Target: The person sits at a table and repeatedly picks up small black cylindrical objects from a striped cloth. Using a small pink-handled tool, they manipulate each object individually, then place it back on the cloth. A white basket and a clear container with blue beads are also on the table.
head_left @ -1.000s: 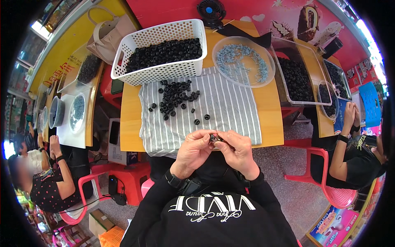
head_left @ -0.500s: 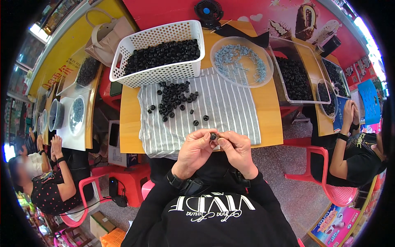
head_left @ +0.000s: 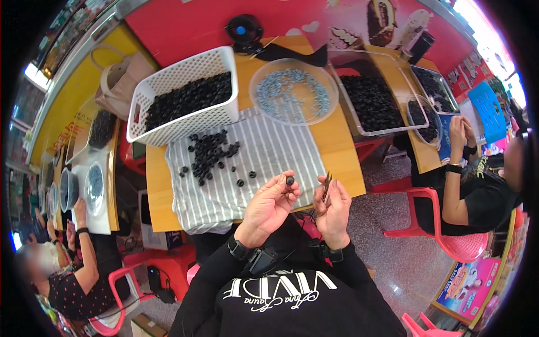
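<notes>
Between the thumb and fingers of my left hand [head_left: 267, 206] is a small round black part [head_left: 289, 181], held over the front edge of the table. My right hand [head_left: 335, 216] is closed around a pair of dark tweezers [head_left: 327, 184], tips upward and apart from the part. Ahead of my left hand, a loose heap of the same black parts [head_left: 209, 156] lies on a grey-and-white striped cloth [head_left: 281, 154], with a few strays around it.
A white perforated basket [head_left: 185, 64] of black parts stands behind the heap. Right of it are a round clear tub [head_left: 331, 112] of small light-blue pieces and a black fan [head_left: 244, 31]. A clear bin [head_left: 387, 130] fills the table's right side. People work at both sides.
My hands have drawn apart. The tweezers now stand upright in my right hand, away from the part in my left. The whole view has shifted, with the table appearing further left.
</notes>
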`<state>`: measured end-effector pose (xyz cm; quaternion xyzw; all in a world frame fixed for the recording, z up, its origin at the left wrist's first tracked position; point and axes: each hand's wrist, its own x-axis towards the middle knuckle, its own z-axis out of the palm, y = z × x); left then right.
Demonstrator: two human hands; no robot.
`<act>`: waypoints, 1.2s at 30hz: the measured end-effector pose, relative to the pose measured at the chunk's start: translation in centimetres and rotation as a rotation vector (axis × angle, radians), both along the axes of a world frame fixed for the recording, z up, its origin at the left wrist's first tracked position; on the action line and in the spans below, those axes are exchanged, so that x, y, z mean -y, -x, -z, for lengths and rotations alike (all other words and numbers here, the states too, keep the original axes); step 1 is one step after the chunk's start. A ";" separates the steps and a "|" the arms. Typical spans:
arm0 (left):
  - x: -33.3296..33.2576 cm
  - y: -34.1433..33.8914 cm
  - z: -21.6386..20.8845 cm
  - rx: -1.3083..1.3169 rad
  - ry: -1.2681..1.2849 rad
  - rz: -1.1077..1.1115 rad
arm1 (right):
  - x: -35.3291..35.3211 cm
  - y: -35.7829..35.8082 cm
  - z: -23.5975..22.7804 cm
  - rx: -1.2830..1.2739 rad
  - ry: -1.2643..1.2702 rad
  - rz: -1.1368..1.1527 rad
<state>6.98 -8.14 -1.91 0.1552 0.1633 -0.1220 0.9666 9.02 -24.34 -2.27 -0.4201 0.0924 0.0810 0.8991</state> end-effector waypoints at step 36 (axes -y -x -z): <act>13.5 -10.4 -4.2 0.259 -0.348 0.386 | 4.4 -0.6 2.4 -0.061 -0.268 0.178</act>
